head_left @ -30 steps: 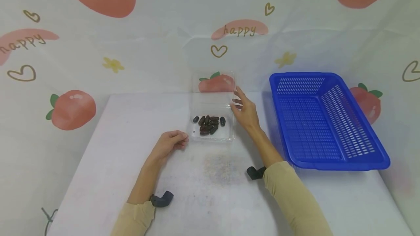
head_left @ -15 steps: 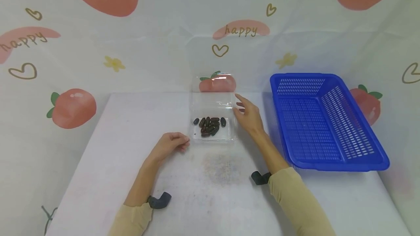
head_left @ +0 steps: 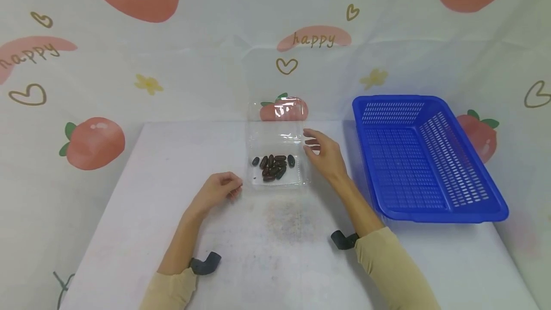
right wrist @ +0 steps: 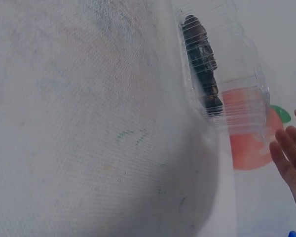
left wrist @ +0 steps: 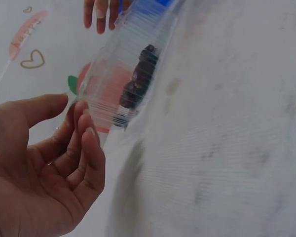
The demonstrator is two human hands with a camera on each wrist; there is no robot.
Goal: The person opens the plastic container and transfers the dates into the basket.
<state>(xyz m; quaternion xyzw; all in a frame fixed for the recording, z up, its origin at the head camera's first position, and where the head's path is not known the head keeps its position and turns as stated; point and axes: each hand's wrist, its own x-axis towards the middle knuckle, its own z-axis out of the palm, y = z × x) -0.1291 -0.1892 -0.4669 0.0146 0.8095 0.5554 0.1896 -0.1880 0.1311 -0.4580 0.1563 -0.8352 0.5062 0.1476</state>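
A clear plastic clamshell box (head_left: 294, 176) stands with its lid (head_left: 277, 130) raised at the back of the table. Several dark brown, glossy oblong fruits (head_left: 274, 170) that look like dates lie in its base. Just left of the box's front corner is my left hand (head_left: 216, 190), its fingers loosely bent with nothing between them in the left wrist view. Beside the hinge, at the right side, my right hand (head_left: 325, 154) has spread, slightly bent fingers (right wrist: 286, 153). It holds nothing; whether its fingertips touch the plastic I cannot tell.
A blue perforated plastic basket (head_left: 430, 216) sits on the right of the white table (head_left: 241, 252). Behind the table hangs a white cloth (head_left: 206, 75) printed with strawberries. Dark wrist mounts (head_left: 205, 263) show on both forearms.
My right hand has come down from the lid towards the front. The left hand has drawn slightly left, and the box has shifted a little left. The fruits keep their arrangement.
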